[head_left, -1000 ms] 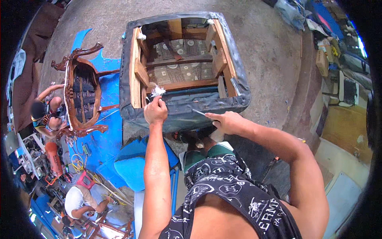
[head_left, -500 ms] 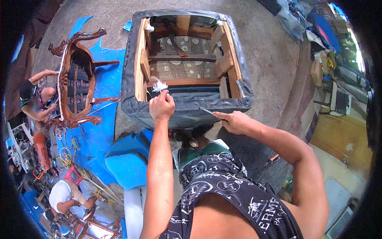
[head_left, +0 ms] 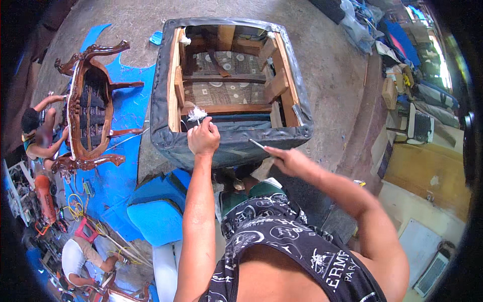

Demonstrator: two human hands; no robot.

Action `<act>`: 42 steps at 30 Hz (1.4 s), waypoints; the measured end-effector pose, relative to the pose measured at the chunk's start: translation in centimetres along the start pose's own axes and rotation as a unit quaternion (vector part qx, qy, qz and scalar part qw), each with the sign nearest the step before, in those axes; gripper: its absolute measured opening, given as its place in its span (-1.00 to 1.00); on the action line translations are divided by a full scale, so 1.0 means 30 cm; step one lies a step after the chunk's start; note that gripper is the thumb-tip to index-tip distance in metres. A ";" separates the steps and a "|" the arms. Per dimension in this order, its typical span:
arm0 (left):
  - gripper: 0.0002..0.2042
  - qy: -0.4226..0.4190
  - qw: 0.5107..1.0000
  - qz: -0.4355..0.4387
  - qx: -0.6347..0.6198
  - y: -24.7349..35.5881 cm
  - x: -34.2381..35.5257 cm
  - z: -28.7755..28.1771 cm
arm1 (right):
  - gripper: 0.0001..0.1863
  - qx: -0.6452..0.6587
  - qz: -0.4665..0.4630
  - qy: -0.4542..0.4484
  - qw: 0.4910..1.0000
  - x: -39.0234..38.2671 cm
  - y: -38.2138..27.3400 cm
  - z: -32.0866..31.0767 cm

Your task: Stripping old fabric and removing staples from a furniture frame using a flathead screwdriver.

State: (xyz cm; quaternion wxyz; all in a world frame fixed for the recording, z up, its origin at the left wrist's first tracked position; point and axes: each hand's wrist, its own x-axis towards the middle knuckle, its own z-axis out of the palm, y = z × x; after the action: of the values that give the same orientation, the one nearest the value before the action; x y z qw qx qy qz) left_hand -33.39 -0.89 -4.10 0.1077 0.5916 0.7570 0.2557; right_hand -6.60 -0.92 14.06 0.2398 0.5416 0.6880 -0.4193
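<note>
In front of me lies a dark-covered seat base (head_left: 163, 83) with an open wooden frame inside. My left hand (head_left: 203, 137) is closed at its near left edge, pinching the stem of a white fibre tuft (head_left: 196, 114). What else may lie between those fingers is hidden. My right hand (head_left: 292, 161), slightly blurred, grips a slim metal rod-like tool (head_left: 256, 144). The tool points left, with its tip at the dark covering of the near side; whether it touches cannot be told. Its handle is hidden in my fist.
A carved wooden chair frame (head_left: 109, 131) lies on its side on a blue sheet (head_left: 133, 95) at left, with a person (head_left: 43, 136) behind it. Another person (head_left: 83, 259) works lower left. Blue foam pieces (head_left: 156, 216) lie near my left arm. Boards and bundles (head_left: 427, 168) line the right.
The whole view has shifted slightly, with the seat base appearing a little further left and lower. Both hands keep their holds; the right hand and its tool have moved slightly.
</note>
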 end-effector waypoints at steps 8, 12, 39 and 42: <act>-0.79 -0.001 1.000 -0.001 -0.002 0.018 0.016 -0.022 | -0.38 0.183 -0.046 0.153 0.970 0.037 0.100 0.338; -0.78 -0.025 1.000 -0.015 -0.009 -0.006 0.010 -0.016 | -0.39 0.016 -0.042 0.074 0.996 0.031 0.088 0.142; -0.82 -0.028 0.999 -0.043 0.014 -0.144 0.097 -0.104 | -0.49 -0.013 -0.125 0.119 0.985 -0.014 0.166 0.098; -0.83 -0.022 0.999 -0.033 0.009 -0.137 0.105 -0.107 | -0.51 -0.094 -0.107 0.102 0.985 -0.029 0.104 -0.002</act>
State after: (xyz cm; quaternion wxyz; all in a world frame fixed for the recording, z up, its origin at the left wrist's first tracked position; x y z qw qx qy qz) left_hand -39.20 0.58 -3.04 0.1270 0.5723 0.7762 0.2322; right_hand -3.38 -1.17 13.79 0.1721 0.4796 0.7991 -0.3189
